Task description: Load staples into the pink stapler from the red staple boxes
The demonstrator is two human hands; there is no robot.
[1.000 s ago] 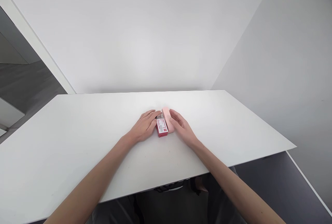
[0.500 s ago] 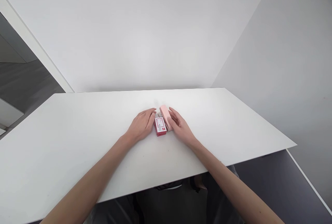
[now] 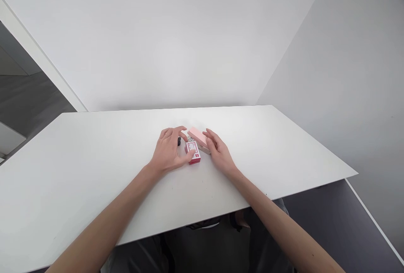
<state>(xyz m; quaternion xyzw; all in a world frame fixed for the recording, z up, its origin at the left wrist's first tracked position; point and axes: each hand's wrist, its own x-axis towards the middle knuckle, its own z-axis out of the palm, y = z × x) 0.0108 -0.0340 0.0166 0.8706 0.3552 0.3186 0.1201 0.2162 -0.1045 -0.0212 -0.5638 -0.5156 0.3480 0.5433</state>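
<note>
A pink stapler (image 3: 198,136) with a paler underside lies slanted on the white table. My right hand (image 3: 219,153) is closed around its near right end, thumb against the side. Just left of it is a small stack of red-and-white boxes (image 3: 192,150), the top one bearing a printed label. My left hand (image 3: 168,148) is open, its thumb reaching over the top box and its fingers spread beyond. A small black object (image 3: 179,141) shows partly beneath those fingers. Between the boxes and the stapler a dark-patterned small thing (image 3: 191,139) peeks out, mostly hidden.
The white tabletop (image 3: 268,151) stretches to both sides, with its front edge (image 3: 221,215) close to my body. A pale wall (image 3: 173,45) rises behind the table, and another wall (image 3: 353,75) stands on the right. My legs are below the table.
The stapler has turned, its far end swinging left. My left hand has opened and its thumb now lies over the box. The black object has come into view.
</note>
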